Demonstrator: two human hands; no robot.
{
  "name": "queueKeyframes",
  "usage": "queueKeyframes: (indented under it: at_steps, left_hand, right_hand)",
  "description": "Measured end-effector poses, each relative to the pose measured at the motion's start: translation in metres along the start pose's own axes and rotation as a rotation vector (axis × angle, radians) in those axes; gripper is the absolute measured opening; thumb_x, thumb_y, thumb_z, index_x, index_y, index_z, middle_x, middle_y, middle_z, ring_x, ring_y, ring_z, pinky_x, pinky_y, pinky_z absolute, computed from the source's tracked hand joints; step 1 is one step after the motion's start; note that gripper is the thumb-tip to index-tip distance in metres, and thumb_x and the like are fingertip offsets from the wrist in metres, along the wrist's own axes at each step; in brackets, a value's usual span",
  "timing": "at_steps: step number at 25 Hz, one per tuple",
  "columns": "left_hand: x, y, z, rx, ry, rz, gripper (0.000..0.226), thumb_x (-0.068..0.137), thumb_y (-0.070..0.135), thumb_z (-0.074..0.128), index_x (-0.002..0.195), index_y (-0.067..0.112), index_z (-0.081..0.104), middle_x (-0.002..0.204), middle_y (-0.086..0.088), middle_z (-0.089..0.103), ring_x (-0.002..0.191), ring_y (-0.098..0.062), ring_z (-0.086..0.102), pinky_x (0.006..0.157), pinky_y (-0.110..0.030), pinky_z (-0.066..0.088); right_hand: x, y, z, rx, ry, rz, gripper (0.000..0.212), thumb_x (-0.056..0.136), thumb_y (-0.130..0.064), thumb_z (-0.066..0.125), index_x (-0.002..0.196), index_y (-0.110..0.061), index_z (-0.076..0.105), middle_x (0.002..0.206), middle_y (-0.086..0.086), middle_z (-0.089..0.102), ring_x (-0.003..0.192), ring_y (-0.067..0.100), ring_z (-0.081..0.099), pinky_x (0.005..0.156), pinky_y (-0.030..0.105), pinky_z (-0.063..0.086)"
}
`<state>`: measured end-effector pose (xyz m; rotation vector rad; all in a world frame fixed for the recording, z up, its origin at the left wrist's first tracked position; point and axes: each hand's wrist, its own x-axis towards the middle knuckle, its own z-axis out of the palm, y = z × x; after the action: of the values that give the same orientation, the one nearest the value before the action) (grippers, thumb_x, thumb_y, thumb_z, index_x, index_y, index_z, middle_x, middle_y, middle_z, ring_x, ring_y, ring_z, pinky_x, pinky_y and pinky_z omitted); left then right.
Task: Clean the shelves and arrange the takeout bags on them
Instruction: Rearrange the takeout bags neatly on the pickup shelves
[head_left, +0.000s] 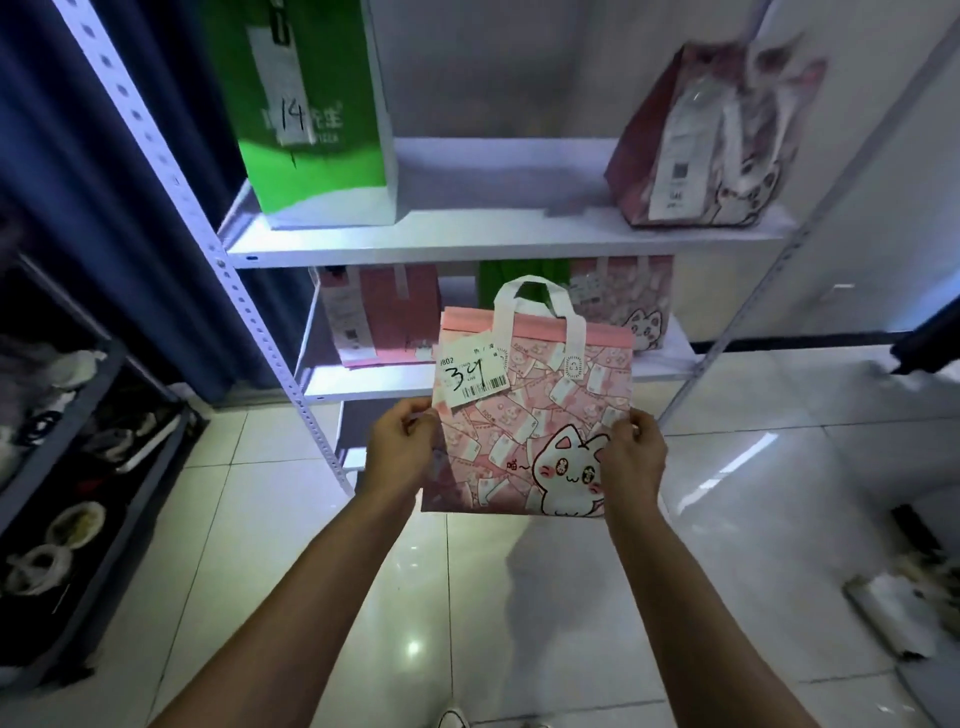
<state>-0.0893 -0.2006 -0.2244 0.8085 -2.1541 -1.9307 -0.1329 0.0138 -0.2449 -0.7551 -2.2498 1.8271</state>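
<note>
**Fingers pinching pink cat bag, centre frame**

Fingers (423, 418) of my left hand (397, 447) and right hand (631, 457) pinch the pink cat bag (530, 415) by its side edges, upright. Receipt (470, 376) marked 34, bag's upper left. Behind: white shelves (498, 241) bearing a green bag (306, 114), upper left.

Takeout pickup storeroom: metal shelving (498, 241) holding numbered order bags (311, 114) (receipts attached), tiled floor (753, 519).

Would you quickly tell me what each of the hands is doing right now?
Left hand: grips the left edge of the pink cat bag.
Right hand: grips the bag's right edge.
</note>
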Motion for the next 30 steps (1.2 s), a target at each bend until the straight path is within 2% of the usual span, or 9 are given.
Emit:
queueKeyframes:
  at_steps: [4,9,11,14,16,19,21,25,30]
  left_hand:
    - [0.0,0.051,-0.007,-0.039,0.011,0.09,0.019,0.102,0.018,0.052,0.099,0.026,0.069,0.096,0.004,0.074,0.086,-0.017,0.071,0.063,-0.031,0.06]
    - [0.012,0.092,-0.022,-0.094,-0.025,0.179,0.022,0.103,0.01,0.047,0.11,0.015,0.068,0.098,0.002,0.074,0.078,-0.008,0.067,0.047,-0.013,0.048]
    - [0.022,0.104,-0.027,-0.097,-0.055,0.195,0.028,0.102,0.004,0.044,0.112,0.014,0.069,0.1,-0.002,0.075,0.078,-0.012,0.068,0.053,-0.019,0.05]
    - [0.038,0.116,-0.027,-0.117,-0.065,0.182,0.03,0.1,0.0,0.044,0.116,0.009,0.068,0.106,-0.009,0.075,0.085,-0.021,0.069,0.062,-0.028,0.051]
    - [0.047,0.124,-0.022,-0.149,-0.051,0.177,0.03,0.098,-0.003,0.046,0.115,0.006,0.069,0.105,-0.012,0.074,0.071,-0.011,0.068,0.055,-0.023,0.05]
    - [0.065,0.138,-0.015,-0.18,-0.022,0.177,0.03,0.097,-0.006,0.046,0.112,0.005,0.069,0.097,-0.014,0.072,0.049,0.002,0.059,0.043,-0.014,0.044]
    - [0.082,0.148,-0.01,-0.181,0.017,0.178,0.028,0.098,-0.002,0.047,0.11,0.01,0.069,0.095,-0.009,0.074,0.061,-0.004,0.065,0.048,-0.018,0.049]
    - [0.12,0.17,0.006,-0.149,0.118,0.208,0.022,0.096,0.005,0.052,0.105,0.019,0.065,0.086,-0.003,0.073,0.065,-0.009,0.066,0.045,-0.018,0.048]
    - [0.17,0.191,0.039,-0.129,0.09,0.233,0.016,0.1,0.013,0.055,0.099,0.024,0.066,0.094,-0.003,0.076,0.075,-0.015,0.071,0.053,-0.031,0.057]
  right_hand:
    - [-0.002,-0.058,0.002,0.105,-0.018,-0.05,0.024,0.105,-0.031,0.039,0.117,-0.02,0.058,0.108,0.007,0.068,0.099,0.031,0.066,0.089,0.053,0.057]
    - [0.003,-0.106,0.004,0.162,-0.015,-0.156,0.026,0.105,-0.021,0.037,0.1,-0.017,0.062,0.096,0.012,0.067,0.078,0.025,0.058,0.066,0.042,0.05]
    - [0.006,-0.122,0.006,0.158,-0.005,-0.212,0.029,0.104,-0.017,0.038,0.089,-0.017,0.063,0.085,0.011,0.064,0.07,0.02,0.053,0.061,0.036,0.045]
    - [0.014,-0.141,0.011,0.142,-0.014,-0.264,0.029,0.102,-0.015,0.041,0.087,-0.012,0.066,0.081,0.013,0.067,0.071,0.03,0.056,0.065,0.045,0.05]
    - [0.023,-0.152,0.015,0.167,-0.006,-0.25,0.028,0.102,-0.016,0.042,0.091,-0.012,0.066,0.087,0.015,0.07,0.077,0.036,0.062,0.071,0.05,0.056]
    - [0.041,-0.168,0.027,0.243,-0.006,-0.222,0.027,0.102,-0.016,0.042,0.098,-0.014,0.068,0.094,0.014,0.071,0.08,0.032,0.064,0.072,0.044,0.056]
    - [0.058,-0.177,0.037,0.292,-0.035,-0.214,0.027,0.102,-0.017,0.042,0.098,-0.017,0.069,0.091,0.012,0.072,0.077,0.029,0.063,0.068,0.042,0.057]
    - [0.104,-0.193,0.06,0.324,-0.037,-0.202,0.023,0.103,-0.024,0.047,0.093,-0.028,0.068,0.078,-0.004,0.067,0.062,0.011,0.055,0.042,0.015,0.044]
    - [0.169,-0.22,0.09,0.443,-0.122,-0.144,0.026,0.103,-0.016,0.047,0.087,-0.026,0.065,0.084,0.0,0.067,0.069,0.015,0.056,0.056,0.027,0.047]
